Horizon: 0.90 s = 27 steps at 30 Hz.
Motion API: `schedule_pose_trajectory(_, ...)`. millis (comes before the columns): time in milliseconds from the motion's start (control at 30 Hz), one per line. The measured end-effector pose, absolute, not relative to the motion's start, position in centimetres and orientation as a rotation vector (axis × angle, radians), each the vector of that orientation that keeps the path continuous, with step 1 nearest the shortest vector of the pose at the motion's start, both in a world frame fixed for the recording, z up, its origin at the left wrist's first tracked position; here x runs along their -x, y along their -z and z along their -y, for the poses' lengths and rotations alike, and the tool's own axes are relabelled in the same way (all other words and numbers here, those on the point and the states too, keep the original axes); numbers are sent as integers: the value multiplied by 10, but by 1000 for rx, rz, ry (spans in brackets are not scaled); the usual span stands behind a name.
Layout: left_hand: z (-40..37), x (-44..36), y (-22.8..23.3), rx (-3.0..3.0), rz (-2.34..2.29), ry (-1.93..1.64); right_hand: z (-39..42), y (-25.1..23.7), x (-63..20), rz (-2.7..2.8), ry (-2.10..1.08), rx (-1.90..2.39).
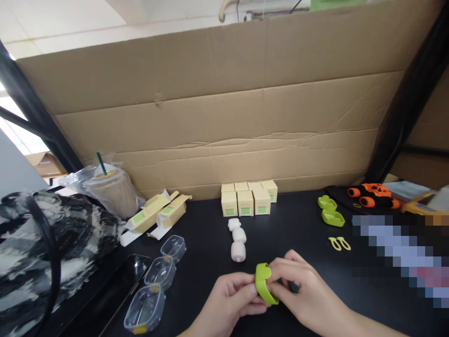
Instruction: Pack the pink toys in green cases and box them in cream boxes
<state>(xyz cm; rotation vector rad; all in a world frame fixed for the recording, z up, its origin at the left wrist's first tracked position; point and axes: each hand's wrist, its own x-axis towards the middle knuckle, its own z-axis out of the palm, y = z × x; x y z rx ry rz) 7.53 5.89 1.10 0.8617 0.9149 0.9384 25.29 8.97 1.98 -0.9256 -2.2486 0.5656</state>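
Your left hand (231, 299) and right hand (305, 292) meet low over the black surface (301, 234), both pinching one lime-green plastic shell (264, 283). Your left thumb presses its near face while your right fingertips curl round its far edge, so the shell stands on edge between them, just above the surface.

Just beyond your hands, three pale pink pieces (237, 238) lie in a short line running away from you. Behind them, a cluster of small cream boxes with green labels (247, 199) stands against the cardboard wall (224, 103). To your right, two more green shells (329, 211) lie one behind the other, with a pair of thin yellow loops (339, 243) nearer to you. Farther right, an orange and black toy (373, 194) sits on a dark mat.

On your left, three clear plastic trays (159, 285) lie in a diagonal row beside a dark phone (121, 285). Past them, two opened cream cartons (157, 215) lie flat, and an iced drink cup with a green straw (114, 189) stands in a clear bag. A black-and-white patterned bag (38, 252) fills the far left edge.
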Motion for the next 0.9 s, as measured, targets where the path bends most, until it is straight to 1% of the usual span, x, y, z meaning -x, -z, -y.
schedule_pose_trajectory(200,-57,-81,-14,-889,-1080,-922,-87,-26,-256,2209,-671,953)
schedule_pose_trajectory(333,-54,-82,-20,-1095,-1150,-912,-83,-31,-256,2204,-754,963)
schedule_pose_trajectory(467,-51,-79,-26,-1241,-1053,-916,-80,-36,-259,2185,-829,843)
schedule_pose_trajectory(567,-52,-76,-29,-1161,-968,-948,-80,-38,-265,2124,-916,610)
schedule_pose_trajectory(633,-53,-74,-29,-1094,-940,-964,-80,-38,-268,2087,-920,528)
schedule_pose_trajectory(733,-55,-71,-29,-1040,-889,-932,-80,-36,-268,2142,-936,551)
schedule_pose_trajectory(900,-52,-70,-30,-1031,-853,-856,-77,-36,-263,2154,-1116,574)
